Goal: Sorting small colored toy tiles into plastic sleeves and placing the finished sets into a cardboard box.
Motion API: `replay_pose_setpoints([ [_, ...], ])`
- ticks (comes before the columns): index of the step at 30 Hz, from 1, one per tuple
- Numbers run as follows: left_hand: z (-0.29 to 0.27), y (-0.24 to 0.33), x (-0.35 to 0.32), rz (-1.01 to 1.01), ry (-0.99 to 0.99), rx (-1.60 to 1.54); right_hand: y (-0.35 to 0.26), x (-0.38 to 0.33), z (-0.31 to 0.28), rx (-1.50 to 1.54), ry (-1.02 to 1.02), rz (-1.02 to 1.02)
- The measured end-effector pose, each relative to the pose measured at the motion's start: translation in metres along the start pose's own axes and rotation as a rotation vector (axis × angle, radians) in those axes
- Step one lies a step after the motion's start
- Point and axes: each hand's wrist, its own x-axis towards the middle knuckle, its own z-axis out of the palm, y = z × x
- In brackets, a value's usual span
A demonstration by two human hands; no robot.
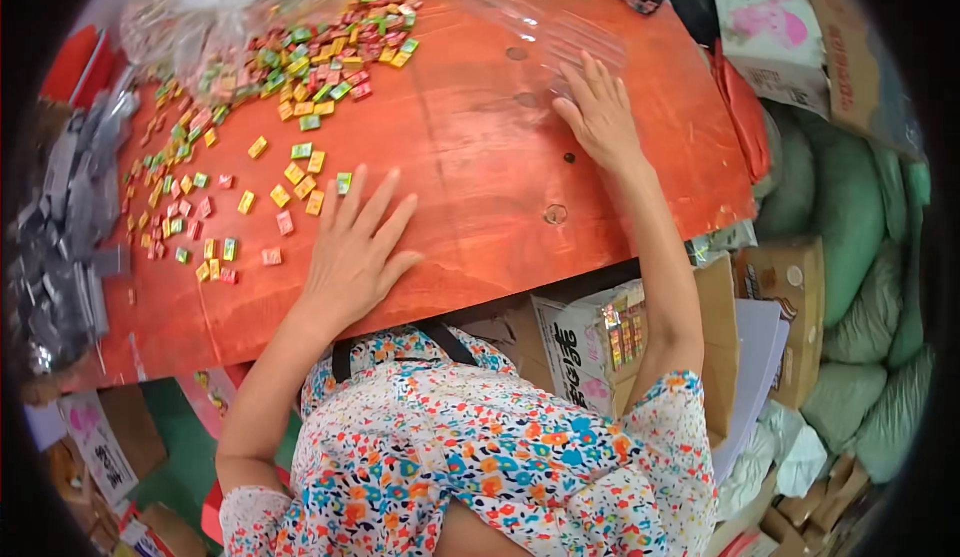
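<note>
My left hand [352, 249] lies on the orange-red tabletop [470, 227] near its front edge, fingers spread and holding nothing. Just beyond its fingertips are small boxed-looking pieces, among them a green and yellow one [344, 183] and a pink one [285, 222]. Farther right, my right hand [602, 122] reaches over the table with its fingers stretched out. Its fingertips meet the near end of a clear plastic tray [580, 42] with long grooves; whether they press on it I cannot tell. More clear plastic [500, 7] extends to the upper left of it.
A heap of small red, yellow and green pieces [320, 67] spreads from a clear plastic bag [215, 17] at the far left. Dark grey plastic parts [65, 237] pile up at the left edge. Cartons [780, 297] and green sacks [835, 207] crowd the right side.
</note>
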Motion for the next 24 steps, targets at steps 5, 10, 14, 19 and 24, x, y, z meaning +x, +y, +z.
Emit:
replay_pose_setpoints([
  [5, 0.000, -0.006, -0.008, -0.096, -0.050, 0.037, 0.014, 0.014, 0.014, -0.005, -0.109, 0.056],
  [10, 0.000, -0.013, -0.005, -0.133, -0.043, -0.004, 0.020, 0.016, 0.018, 0.017, -0.182, 0.095],
  [14, 0.002, -0.019, -0.003, -0.142, -0.022, 0.002, 0.023, 0.017, 0.019, 0.040, -0.194, 0.096],
  [19, 0.004, -0.018, -0.002, -0.143, -0.016, 0.020, 0.022, 0.023, 0.013, 0.076, -0.171, 0.118],
  [24, 0.003, -0.017, 0.000, -0.126, -0.028, 0.012, 0.030, 0.032, 0.014, 0.095, -0.259, 0.160],
])
